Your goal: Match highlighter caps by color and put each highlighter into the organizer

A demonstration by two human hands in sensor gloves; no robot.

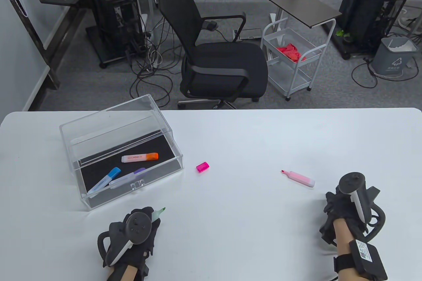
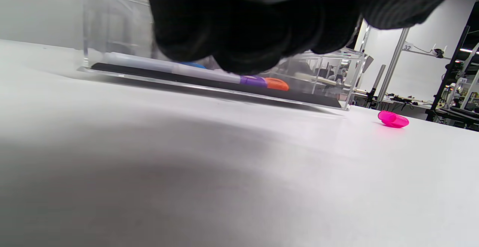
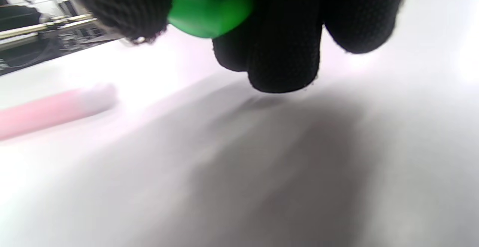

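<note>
While your left hand (image 1: 140, 228) is gripping the green highlighter (image 1: 157, 214) near the surface's front edge and your right hand (image 1: 346, 210) is pinching its cap (image 3: 207, 9), be aligning them squarely, pressing until seated.

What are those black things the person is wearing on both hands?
Black knitted sensor gloves cover the left hand and right hand. A black, ring-shaped tracker with a white handle is strapped to the back of each. A black box with a white label sits on the right wrist.
</note>
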